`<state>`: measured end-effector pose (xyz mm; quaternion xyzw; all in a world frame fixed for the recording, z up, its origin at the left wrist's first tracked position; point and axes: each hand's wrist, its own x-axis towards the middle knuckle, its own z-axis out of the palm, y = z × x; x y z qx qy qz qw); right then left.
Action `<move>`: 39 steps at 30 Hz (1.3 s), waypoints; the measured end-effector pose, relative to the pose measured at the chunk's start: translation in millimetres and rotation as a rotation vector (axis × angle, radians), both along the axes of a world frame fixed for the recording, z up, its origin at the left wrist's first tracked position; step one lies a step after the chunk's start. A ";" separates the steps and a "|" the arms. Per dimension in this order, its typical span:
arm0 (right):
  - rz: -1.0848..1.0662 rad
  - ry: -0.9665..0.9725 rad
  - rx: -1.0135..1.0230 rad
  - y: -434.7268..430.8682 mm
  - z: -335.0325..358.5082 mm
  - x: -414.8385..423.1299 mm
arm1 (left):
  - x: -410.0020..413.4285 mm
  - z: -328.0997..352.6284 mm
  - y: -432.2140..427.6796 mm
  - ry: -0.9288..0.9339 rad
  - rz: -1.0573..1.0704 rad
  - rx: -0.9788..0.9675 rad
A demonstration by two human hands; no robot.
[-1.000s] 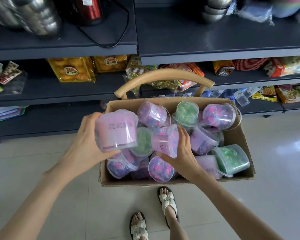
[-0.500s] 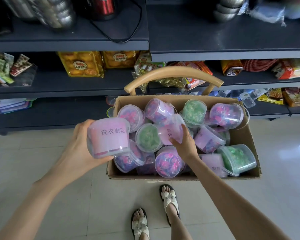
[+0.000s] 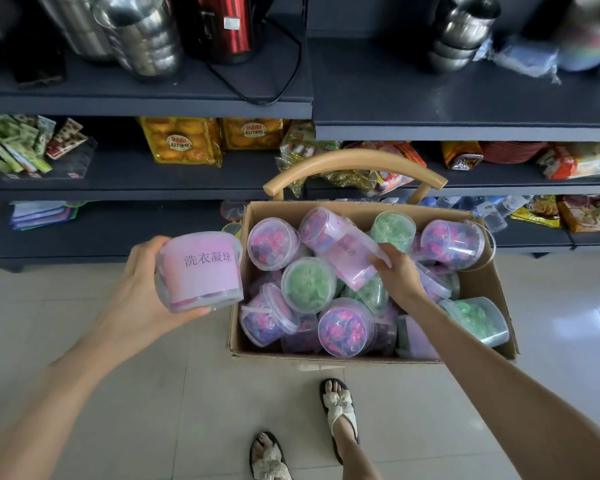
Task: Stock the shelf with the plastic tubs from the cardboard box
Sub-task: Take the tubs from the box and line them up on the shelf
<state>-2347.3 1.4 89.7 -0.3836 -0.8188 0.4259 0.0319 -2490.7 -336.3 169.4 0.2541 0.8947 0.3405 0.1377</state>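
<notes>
A cardboard box [image 3: 361,211] sits on a wooden chair and holds several clear plastic tubs of pink, purple and green beads. My left hand [image 3: 136,285] holds a pink-labelled tub [image 3: 201,270] upright, left of the box and above the floor. My right hand [image 3: 397,277] is inside the box, fingers closed on the rim of another pink-labelled tub [image 3: 352,258] that lies tilted on the pile. The dark low shelf [image 3: 101,237] behind my left hand is mostly bare.
The chair's curved wooden back [image 3: 354,166] rises behind the box. Snack packets [image 3: 181,142] fill the middle shelf, steel pots [image 3: 146,36] and a red flask [image 3: 229,26] the top one. My sandalled feet [image 3: 340,410] stand on the tiled floor below the box.
My left hand has carried its tub leftward, away from the box. My right hand has shifted deeper into the box and gripped a pink-labelled tub near the middle.
</notes>
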 end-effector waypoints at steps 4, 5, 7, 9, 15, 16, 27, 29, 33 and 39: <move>0.086 0.135 -0.016 -18.9 57.6 -20.0 | -15.3 43.9 -2.4 0.109 -0.001 0.029; 0.114 0.160 -0.012 -24.4 74.0 -26.4 | -20.5 57.1 -4.2 0.132 0.001 0.050; 0.171 0.209 0.015 -35.8 109.5 -40.8 | -32.1 85.1 -10.5 0.169 0.005 0.086; 0.250 0.288 0.039 -50.0 148.8 -56.1 | -44.0 114.0 -21.3 0.210 0.009 0.111; 0.426 0.492 0.008 -101.0 256.9 -101.9 | -69.7 204.8 -72.1 0.369 0.060 0.209; 0.451 0.520 0.007 -109.2 272.1 -109.5 | -70.4 219.8 -82.5 0.402 0.072 0.228; 0.709 0.767 0.042 -177.3 399.6 -192.8 | -114.4 324.8 -184.8 0.607 0.234 0.262; 0.736 0.808 0.059 -184.3 413.5 -212.6 | -122.3 332.9 -191.7 0.640 0.243 0.283; 0.744 0.888 0.051 -197.1 432.5 -259.3 | -153.7 341.0 -207.4 0.646 0.269 0.284; 0.759 0.956 0.128 -210.1 456.0 -350.5 | -238.6 366.7 -224.8 0.708 0.265 0.267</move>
